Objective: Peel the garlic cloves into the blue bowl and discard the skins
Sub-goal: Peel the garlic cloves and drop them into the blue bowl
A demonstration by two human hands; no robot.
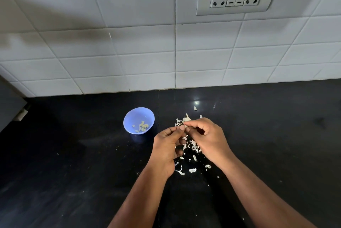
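both hands' grip [186, 129] pinching pale garlic clove [186, 119], peeled cloves in blue bowl [129, 119]

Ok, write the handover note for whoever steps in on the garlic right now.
Left hand and right hand: both raised over the counter, fingers pinching one small piece between them; too hidden to tell clove from skin.
Blue bowl: left of the hands, several peeled cloves inside.
Garlic head remnant: just behind the hands.
Skins: scattered on the counter under the hands, not discarded.
Left: finish this piece, peel what remains, clear the skins.
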